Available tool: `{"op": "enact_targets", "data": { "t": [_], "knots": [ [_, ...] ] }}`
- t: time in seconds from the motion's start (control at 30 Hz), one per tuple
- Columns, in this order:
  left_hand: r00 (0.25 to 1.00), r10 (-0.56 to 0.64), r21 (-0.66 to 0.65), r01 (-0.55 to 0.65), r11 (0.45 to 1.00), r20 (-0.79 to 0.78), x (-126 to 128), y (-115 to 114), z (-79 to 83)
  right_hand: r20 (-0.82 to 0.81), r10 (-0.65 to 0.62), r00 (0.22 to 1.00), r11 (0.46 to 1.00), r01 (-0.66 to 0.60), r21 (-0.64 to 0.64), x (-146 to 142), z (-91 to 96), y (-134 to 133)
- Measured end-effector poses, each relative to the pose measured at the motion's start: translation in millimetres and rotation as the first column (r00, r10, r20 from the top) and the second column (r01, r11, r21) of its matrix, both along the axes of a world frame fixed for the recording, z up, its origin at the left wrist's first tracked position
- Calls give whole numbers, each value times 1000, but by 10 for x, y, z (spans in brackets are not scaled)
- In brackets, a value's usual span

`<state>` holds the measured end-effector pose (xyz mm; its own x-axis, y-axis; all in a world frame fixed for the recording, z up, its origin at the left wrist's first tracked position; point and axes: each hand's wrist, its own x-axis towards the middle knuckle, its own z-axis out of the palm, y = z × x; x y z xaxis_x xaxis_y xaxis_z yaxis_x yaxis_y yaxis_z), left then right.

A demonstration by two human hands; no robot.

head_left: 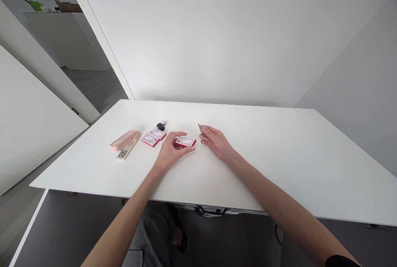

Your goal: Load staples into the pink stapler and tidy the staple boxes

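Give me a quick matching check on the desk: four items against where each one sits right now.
1. pink stapler
2. red-and-white staple box
3. small grey metal piece
4. black binder clip

a. pinched in right hand
b. under left hand fingertips
c. far left on white table
d. behind the two other red boxes

Pairs: 1-c, 2-b, 3-a, 4-d

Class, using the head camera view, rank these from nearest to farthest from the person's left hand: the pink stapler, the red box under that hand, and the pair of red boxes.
1. Red box: touching the left hand, at its fingertips.
2. Pair of red boxes: just left of the hand.
3. Pink stapler: farthest left.
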<state>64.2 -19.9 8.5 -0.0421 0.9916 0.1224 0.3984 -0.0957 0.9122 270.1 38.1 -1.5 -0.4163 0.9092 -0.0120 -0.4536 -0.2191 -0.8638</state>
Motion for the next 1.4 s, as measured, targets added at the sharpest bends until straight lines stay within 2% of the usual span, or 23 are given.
{"op": "enact_targets", "data": {
  "t": [0.13, 0.3, 0.53, 0.83, 1.03, 1.17, 1.27, 1.4],
  "knots": [
    [990, -18, -89, 31, 996, 142, -30, -27, -4, 53, 32, 998, 999, -33, 9, 13, -9, -2],
    [971, 17, -41, -7, 999, 237, -32, -32, -20, 107, 12, 994, 997, -21, 74, 31, 1, -20],
    [969, 83, -17, -81, 997, 231, -42, -52, -53, 191, -22, 981, 991, -3, 132, 72, 76, -60],
    [978, 83, 18, -88, 996, 192, -4, -85, -4, 221, 78, 972, 991, -99, 85, 76, 58, -81],
    [985, 52, 47, -61, 997, 166, 32, -103, 55, 217, 138, 966, 984, -158, 77, 71, 48, -87],
    [987, -35, 87, 22, 996, 157, 37, -99, 69, 220, 151, 964, 982, -172, 81, 66, 52, -95],
    [978, -55, 84, 39, 996, 203, 35, -92, 62, 260, 107, 960, 985, -137, 102, 61, 47, -95],
    [979, -29, 37, 22, 999, 204, 21, -102, 64, 424, -19, 905, 985, -56, 164, 53, 57, -124]
  ]
}}
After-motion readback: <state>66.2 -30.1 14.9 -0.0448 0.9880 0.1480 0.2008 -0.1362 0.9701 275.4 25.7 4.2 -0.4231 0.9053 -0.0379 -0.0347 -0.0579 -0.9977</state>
